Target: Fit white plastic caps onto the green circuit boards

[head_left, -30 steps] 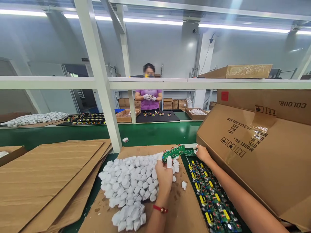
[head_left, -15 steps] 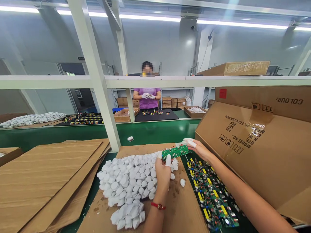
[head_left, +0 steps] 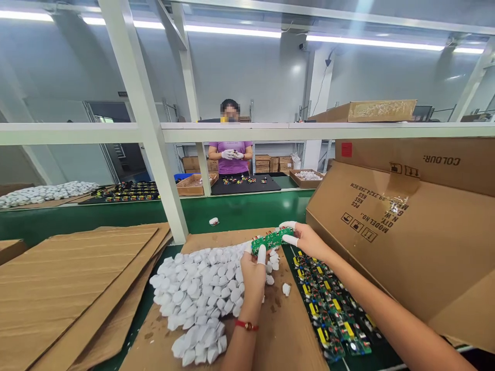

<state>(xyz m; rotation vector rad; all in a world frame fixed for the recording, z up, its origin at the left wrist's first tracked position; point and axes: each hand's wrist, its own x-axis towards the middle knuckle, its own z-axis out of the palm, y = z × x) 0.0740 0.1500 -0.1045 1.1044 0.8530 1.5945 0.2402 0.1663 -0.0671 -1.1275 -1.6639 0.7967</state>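
Note:
A green circuit board [head_left: 271, 240] is held up between my two hands, slightly tilted, its right end higher. My left hand [head_left: 253, 265] pinches its left end, thumb on the near face. At the right end, my right hand [head_left: 303, 239] grips the board between thumb and fingers. White covers sit on several fingertips of both hands. Below and to the left spreads a heap of small white rounded pieces [head_left: 201, 288] on a cardboard sheet [head_left: 286, 330]. One loose white piece [head_left: 286, 289] lies apart from the heap. Under my right forearm lie rows of populated circuit boards [head_left: 332, 309].
A large carton [head_left: 386, 221] leans open on the right. Flat cardboard sheets [head_left: 77, 288] lie stacked on the left. A white post [head_left: 154, 134] and crossbar [head_left: 240, 133] stand ahead. Beyond the green belt [head_left: 240, 206], a gloved co-worker [head_left: 232, 154] handles small parts.
My right hand has closed on the board's right end; before, its fingers were more extended beside that end. The whole view has shifted slightly. Across the belt, the co-worker's hands stay together.

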